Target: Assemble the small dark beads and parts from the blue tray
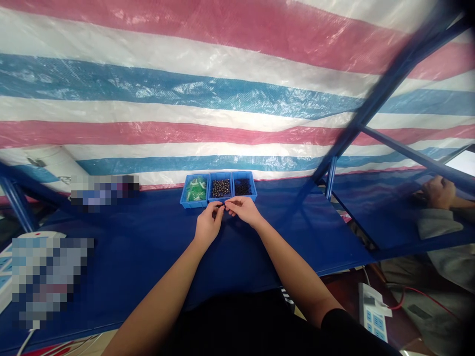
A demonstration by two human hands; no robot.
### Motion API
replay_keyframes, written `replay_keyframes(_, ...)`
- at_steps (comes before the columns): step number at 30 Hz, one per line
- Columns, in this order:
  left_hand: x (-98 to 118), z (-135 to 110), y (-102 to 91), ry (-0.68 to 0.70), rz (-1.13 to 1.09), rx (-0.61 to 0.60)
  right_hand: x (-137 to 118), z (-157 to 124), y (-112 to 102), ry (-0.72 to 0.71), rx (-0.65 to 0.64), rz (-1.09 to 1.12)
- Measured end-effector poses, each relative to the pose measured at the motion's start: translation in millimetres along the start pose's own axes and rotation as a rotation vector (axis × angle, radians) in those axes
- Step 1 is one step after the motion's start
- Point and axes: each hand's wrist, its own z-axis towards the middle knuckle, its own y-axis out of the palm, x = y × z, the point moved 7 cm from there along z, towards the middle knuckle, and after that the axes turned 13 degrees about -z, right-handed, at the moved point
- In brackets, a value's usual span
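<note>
My left hand [209,221] and my right hand [243,208] meet fingertip to fingertip just in front of three small blue bins. Both are closed in a pinch, around something dark and too small to name. The left bin [193,203] holds green and white pieces, partly in clear plastic. In the middle bin [220,174] lie many small shiny metal parts [221,188]. Small black parts [242,187] fill the right bin [254,183]. My fingers cover part of the front edges of the middle and right bins.
The bins stand on a blue tabletop [148,257] against a striped plastic sheet [208,113]. Blue metal frame bars [374,94] rise at the right. White power strips lie at left [52,236] and lower right [374,316]. Another person's hands [440,192] are beyond the frame.
</note>
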Motion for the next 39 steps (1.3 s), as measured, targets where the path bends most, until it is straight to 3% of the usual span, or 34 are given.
replay_keyframes(6, 3.2, 0.7, 1.0, 0.028, 0.010, -0.015, 1.7, 0.4, 0.3, -0.015, -0.019, -0.015)
replay_keyframes(25, 2.1, -0.9, 4.0, -0.062, 0.031, -0.102, 1.4, -0.5, 5.7, -0.013, -0.065, -0.045)
replay_keyframes(39, 4.0, -0.6, 3.4, -0.045, -0.045, -0.076, 0.1, -0.1, 5.3, -0.033, -0.079, -0.024)
